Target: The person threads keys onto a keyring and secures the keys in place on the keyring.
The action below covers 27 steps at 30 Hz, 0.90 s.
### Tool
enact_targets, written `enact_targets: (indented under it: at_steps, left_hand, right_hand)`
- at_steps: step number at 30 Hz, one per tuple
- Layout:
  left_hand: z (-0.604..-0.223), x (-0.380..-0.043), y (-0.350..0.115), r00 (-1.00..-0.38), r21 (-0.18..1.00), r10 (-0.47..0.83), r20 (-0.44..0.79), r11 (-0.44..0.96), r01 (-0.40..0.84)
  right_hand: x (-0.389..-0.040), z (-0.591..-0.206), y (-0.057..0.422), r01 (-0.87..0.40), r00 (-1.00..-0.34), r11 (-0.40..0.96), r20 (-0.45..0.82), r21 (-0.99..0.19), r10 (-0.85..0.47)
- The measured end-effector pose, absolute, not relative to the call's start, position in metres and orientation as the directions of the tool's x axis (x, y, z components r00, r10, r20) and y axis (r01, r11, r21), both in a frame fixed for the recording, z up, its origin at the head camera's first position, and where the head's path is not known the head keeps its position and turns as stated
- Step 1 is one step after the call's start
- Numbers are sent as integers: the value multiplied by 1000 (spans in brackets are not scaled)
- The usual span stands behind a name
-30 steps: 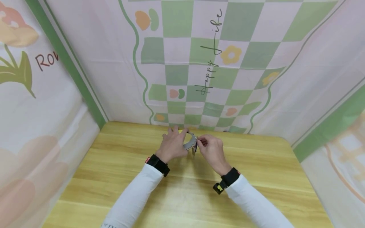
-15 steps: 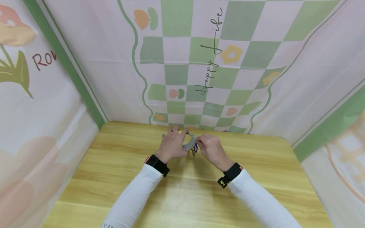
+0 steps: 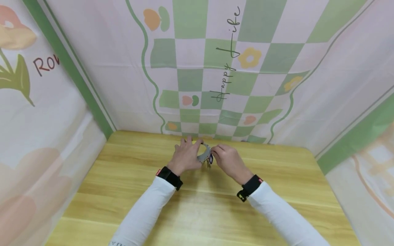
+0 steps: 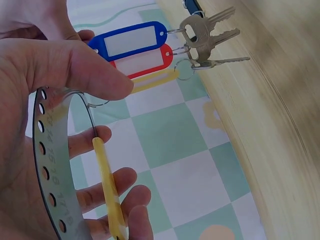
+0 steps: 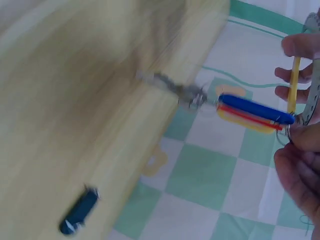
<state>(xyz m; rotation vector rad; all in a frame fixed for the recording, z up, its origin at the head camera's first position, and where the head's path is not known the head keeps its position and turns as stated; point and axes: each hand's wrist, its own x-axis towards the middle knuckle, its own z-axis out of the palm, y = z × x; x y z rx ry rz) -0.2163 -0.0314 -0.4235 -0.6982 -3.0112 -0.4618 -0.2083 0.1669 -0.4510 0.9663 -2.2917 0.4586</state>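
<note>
My left hand (image 3: pixel 186 153) grips a large metal key ring (image 4: pixel 56 165), a grey band with numbered holes. A thin hoop with a yellow sleeve (image 4: pixel 107 185) runs across it, the fingers curled about it. Below the band hang a blue key tag (image 4: pixel 155 31), a red key tag (image 4: pixel 162 60) and a yellow key tag (image 4: pixel 167 77), with metal keys (image 4: pixel 200 31) dangling at their ends. On the band's right side, my right hand (image 3: pixel 227 159) pinches at the small wire rings (image 5: pixel 282 135) by the tags, its fingertips partly hiding them.
Under both hands is a wooden table (image 3: pixel 191 212). A small dark oblong thing (image 5: pixel 79 210) shows against the tabletop in the right wrist view. Printed cloth walls (image 3: pixel 197 82) stand behind and on both sides, close beyond the hands.
My right hand has shifted slightly left toward the band, its wrist turning. The tags and keys have swung and the blue tag now shows more of its face. The left hand stays put.
</note>
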Motion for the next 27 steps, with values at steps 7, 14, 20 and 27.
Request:
enact_targets:
  at_steps: [7, 14, 20, 27]
  left_hand:
    - [-423, -217, -31, -912, 280, 397, 102, 868, 409]
    - [-425, -216, -30, -916, 300, 380, 125, 866, 400]
    - [-424, -216, -30, -913, 293, 384, 140, 864, 409]
    - [-423, -216, -31, -905, 273, 401, 140, 863, 425]
  right_hand:
    - [-203, -454, 161, -598, -743, 685, 608, -416, -280]
    - [-200, -455, 158, -547, -780, 665, 598, -508, -185]
    - [-202, -452, 158, -607, -722, 685, 640, -403, -264]
    - [-209, -446, 165, -730, -594, 652, 663, -204, -457]
